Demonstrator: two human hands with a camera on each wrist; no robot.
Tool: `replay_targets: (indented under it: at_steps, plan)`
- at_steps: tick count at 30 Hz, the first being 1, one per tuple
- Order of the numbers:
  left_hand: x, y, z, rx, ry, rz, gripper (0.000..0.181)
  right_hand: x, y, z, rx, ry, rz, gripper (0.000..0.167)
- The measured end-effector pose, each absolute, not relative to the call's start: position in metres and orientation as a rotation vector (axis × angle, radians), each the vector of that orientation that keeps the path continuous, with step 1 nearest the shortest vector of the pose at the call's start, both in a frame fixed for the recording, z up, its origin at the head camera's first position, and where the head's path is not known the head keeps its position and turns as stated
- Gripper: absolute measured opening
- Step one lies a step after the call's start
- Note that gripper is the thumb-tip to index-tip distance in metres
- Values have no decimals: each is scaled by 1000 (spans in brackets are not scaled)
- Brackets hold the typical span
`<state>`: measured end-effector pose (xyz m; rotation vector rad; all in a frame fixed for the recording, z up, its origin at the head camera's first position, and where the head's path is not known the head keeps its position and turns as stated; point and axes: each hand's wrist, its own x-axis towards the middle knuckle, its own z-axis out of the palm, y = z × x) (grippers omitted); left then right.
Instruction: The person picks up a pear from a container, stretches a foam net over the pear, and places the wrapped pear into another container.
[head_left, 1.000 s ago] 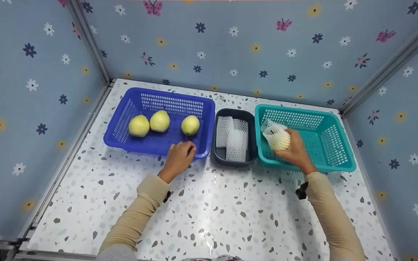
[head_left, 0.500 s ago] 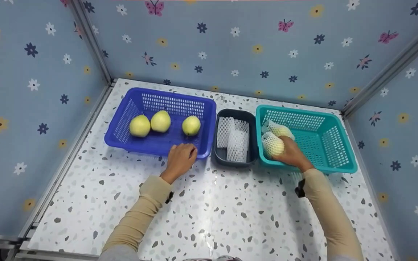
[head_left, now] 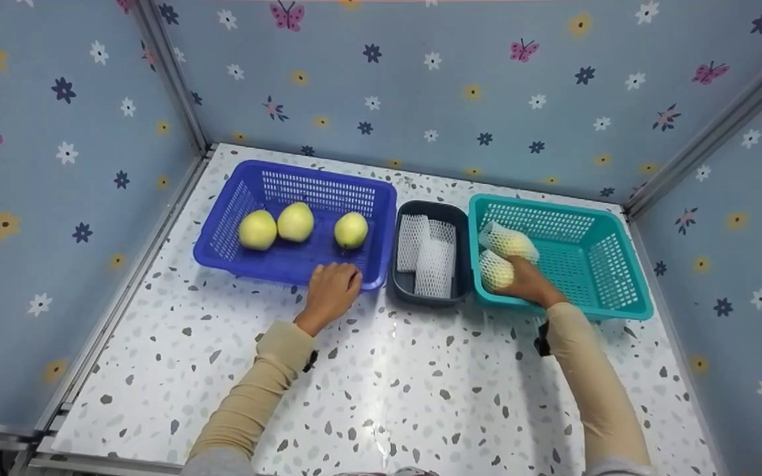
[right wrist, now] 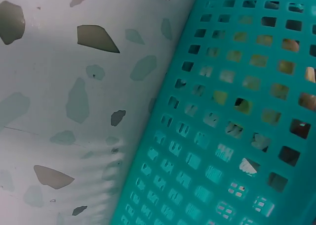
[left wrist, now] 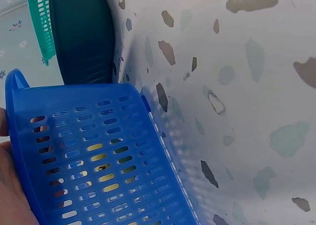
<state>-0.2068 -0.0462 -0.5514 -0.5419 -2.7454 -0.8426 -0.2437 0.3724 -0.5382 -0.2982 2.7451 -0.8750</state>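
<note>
Curls the right hand [head_left: 530,285] round a netted fruit [head_left: 495,270], fingers and thumb bent against its side. Looks rounded and pale yellow beneath white foam mesh, with yellow showing through the small openings and a whiter cover toward the left end. Sits in the near left corner of the teal basket [head_left: 553,221], close to the left and front sides, just in front of a second netted fruit [head_left: 512,243]. Appears in the right wrist view only as yellow patches behind the slots, perhaps from both fruits; hard to separate there.

Rests the left hand [head_left: 331,291] at the near rim of the blue basket [head_left: 275,261], fingers close together and loosely bent, with nothing seen in their hold. Includes three unwrapped fruits inside: a left fruit [head_left: 257,230] just beside a middle fruit [head_left: 296,221], and a right fruit [head_left: 351,230] set apart from both.

Has a dark bin [head_left: 430,302] between the baskets, holding white foam sleeves [head_left: 435,268], with very little gap on either side. Offers room in the teal basket to the right of both netted fruits, out to the slotted end. Opens in front onto a broad stretch of speckled table [head_left: 447,396] between the arms; meets the patterned wall [head_left: 421,99] not far behind the baskets.
</note>
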Motion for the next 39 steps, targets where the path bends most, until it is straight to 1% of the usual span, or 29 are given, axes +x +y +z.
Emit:
replay_targets:
  at_steps: [6,11,19,23,30,33,39]
  plan:
    - [-207,-45,-552,-554,-2721,-842,20,-244,369,-538,-333,2744,-895,73]
    - [-207,-45,-553,-564,-2670,-807,18,-244,369,-537,-338,2725,-920,69]
    - [-208,-43,-554,-566,-2633,-786,16,-241,372,-532,-292,2690,-912,75]
    - [-207,-42,-554,-564,-2662,-799,18,-237,375,-528,-258,2689,-885,74]
    - [-207,-43,-553,-562,-2680,-799,19,-226,374,-509,-186,2707,-855,78]
    - [-207,-44,-553,-551,-2694,-780,19,-219,370,-504,-219,2747,-896,72]
    - [-208,-45,-555,-550,-2699,-778,22,-204,359,-507,-386,2897,-986,48]
